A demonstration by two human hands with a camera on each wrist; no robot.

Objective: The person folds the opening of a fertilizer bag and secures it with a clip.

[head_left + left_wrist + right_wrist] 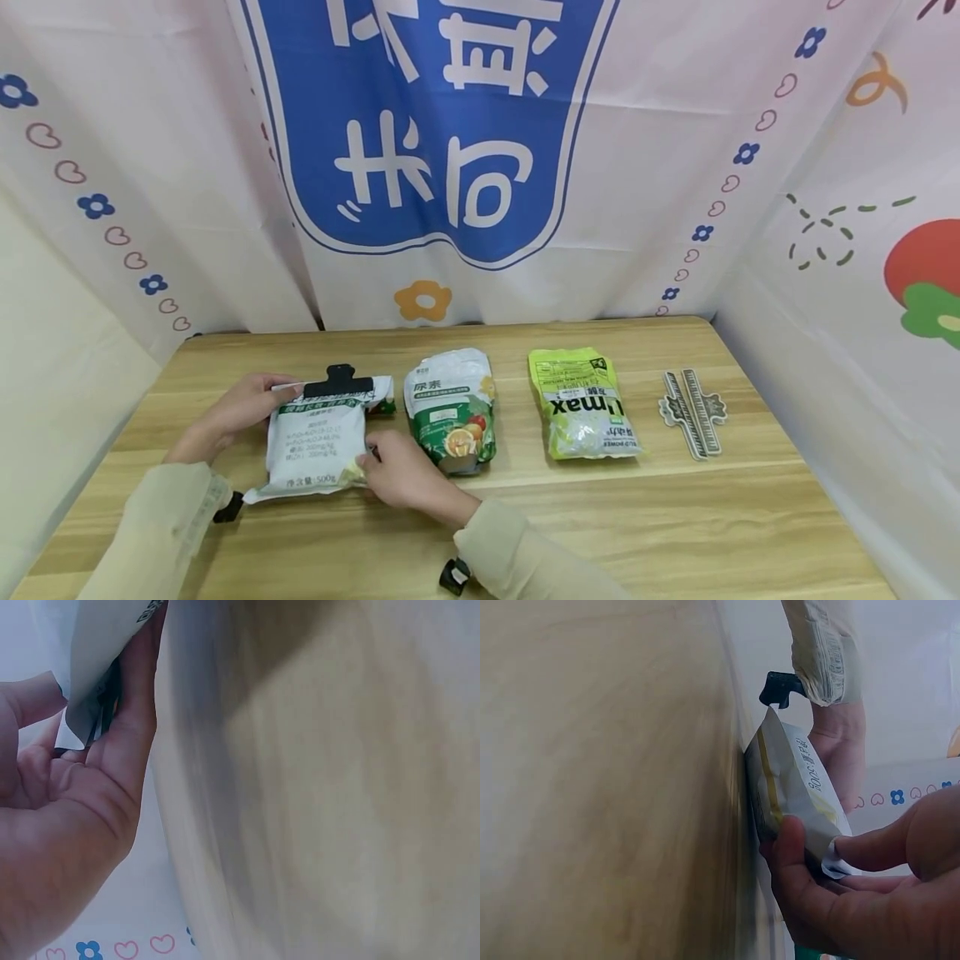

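Observation:
A white 500g pouch [318,446] with printed lettering is in both hands at the left of the table. A black clip [339,382] sits on its folded top edge, and a flap of the pouch sticks out to the right of the clip. My left hand [251,404] grips the upper left side, thumb in front and fingers behind, as the left wrist view shows. My right hand [405,471] pinches the lower right corner between thumb and fingers. In the right wrist view the pouch [791,769] is tilted at the table's surface.
Right of the pouch lie a white and green fruit-printed pouch [453,412] and a lime-green Umax bag [581,408]. Two ruler-edged clips [693,414] lie farther right. A printed curtain [645,150] hangs behind the wooden table [637,533].

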